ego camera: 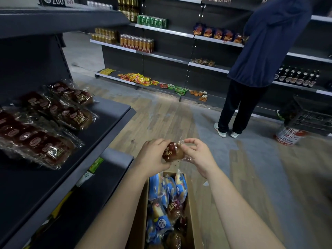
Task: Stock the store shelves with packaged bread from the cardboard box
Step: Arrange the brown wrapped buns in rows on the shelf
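Both hands hold one small brown bread packet (172, 152) in clear wrap above the open cardboard box (139, 209). My left hand (153, 157) grips its left side; my right hand (198, 155) pinches the wrapper at its right end. The box stands on the floor below my arms, holding several blue-wrapped and brown bread packets (167, 198). On the dark shelf (100, 126) to my left lie rows of the same brown bread packets (41, 126).
A lower shelf (115, 164) with green-labelled goods sits under the bread shelf. Across the aisle stand shelves (161, 56) of cans, bottles and snack packets. A person in a blue top (260, 60) stands at them, near a black crate (309, 115) and a red-white bucket (289, 135).
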Tool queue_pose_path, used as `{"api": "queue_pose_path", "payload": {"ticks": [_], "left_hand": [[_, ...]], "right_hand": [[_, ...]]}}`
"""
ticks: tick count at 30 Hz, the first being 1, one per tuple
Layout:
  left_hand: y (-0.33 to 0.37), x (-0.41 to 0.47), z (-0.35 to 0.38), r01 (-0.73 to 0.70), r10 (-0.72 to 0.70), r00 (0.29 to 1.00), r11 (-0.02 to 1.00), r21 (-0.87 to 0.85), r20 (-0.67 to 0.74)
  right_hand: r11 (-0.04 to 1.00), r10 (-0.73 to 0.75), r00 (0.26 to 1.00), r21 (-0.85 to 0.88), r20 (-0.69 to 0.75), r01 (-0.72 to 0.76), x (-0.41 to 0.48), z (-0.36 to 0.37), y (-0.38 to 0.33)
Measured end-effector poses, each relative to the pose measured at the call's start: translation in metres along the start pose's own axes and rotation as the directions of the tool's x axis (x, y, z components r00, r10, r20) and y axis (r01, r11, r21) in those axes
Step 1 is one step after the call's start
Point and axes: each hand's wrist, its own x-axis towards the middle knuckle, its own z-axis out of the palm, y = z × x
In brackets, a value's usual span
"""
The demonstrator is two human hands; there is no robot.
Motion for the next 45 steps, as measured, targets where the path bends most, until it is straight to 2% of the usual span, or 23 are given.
{"api": "queue_pose_path", "payload": {"ticks": [3, 6, 10, 13, 15, 17, 19, 21, 25, 29, 33, 39, 45], "left_hand": [[-0.002, 0.0, 0.004, -0.015, 0.016, 0.998, 1.0, 0.02, -0.066], [-0.005, -0.002, 0.01, -0.018, 0.02, 0.998, 1.0, 0.024, -0.056], [-0.01, -0.004, 0.018, -0.022, 0.022, 0.999, 1.0, 0.014, -0.034], [-0.013, -0.001, 0.016, 0.007, -0.007, 0.999, 1.0, -0.004, -0.044], [-0.018, 0.003, 0.009, 0.038, -0.037, 0.997, 0.999, 0.016, -0.074], [-0.024, 0.006, 0.004, 0.072, -0.068, 0.992, 0.997, 0.032, -0.102], [-0.028, 0.009, 0.0, 0.101, -0.097, 0.988, 0.994, 0.032, -0.121], [-0.031, 0.012, -0.002, 0.12, -0.115, 0.985, 0.992, 0.037, -0.127], [-0.032, 0.019, -0.003, 0.15, -0.142, 0.981, 0.987, 0.055, -0.131], [-0.036, 0.025, -0.007, 0.214, -0.198, 0.966, 0.973, 0.084, -0.169], [-0.038, 0.029, -0.024, 0.293, -0.262, 0.943, 0.947, 0.135, -0.207], [-0.051, 0.024, -0.048, 0.471, -0.413, 0.869, 0.859, 0.201, -0.274], [-0.066, -0.001, -0.063, 0.665, -0.58, 0.728, 0.726, 0.173, -0.366]], "right_hand": [[0.998, 0.016, 0.996, 0.065, -0.083, -0.011, 0.001, 0.003, 0.0], [0.998, 0.028, 0.988, 0.055, -0.153, -0.019, 0.002, 0.004, -0.001], [0.999, 0.052, 0.986, 0.021, -0.158, -0.05, 0.007, 0.007, -0.003], [0.998, 0.028, 0.991, 0.065, -0.133, -0.019, 0.008, 0.01, -0.006], [0.998, -0.064, 0.996, -0.026, -0.066, 0.062, 0.011, 0.009, -0.009], [0.954, -0.16, 0.983, -0.24, 0.092, 0.178, 0.014, 0.005, -0.014], [0.849, -0.182, 0.953, -0.45, 0.243, 0.277, 0.022, 0.003, -0.017], [0.723, -0.205, 0.931, -0.594, 0.302, 0.352, 0.033, 0.004, -0.019], [0.604, -0.266, 0.902, -0.67, 0.34, 0.431, 0.053, 0.01, -0.022], [0.58, -0.246, 0.872, -0.657, 0.423, 0.482, 0.078, 0.012, -0.032], [0.572, -0.226, 0.798, -0.587, 0.559, 0.573, 0.106, 0.023, -0.049], [0.388, -0.239, 0.627, -0.519, 0.741, 0.761, 0.148, 0.069, -0.07], [0.29, -0.316, 0.422, -0.337, 0.85, 0.896, 0.161, 0.126, -0.077]]}}
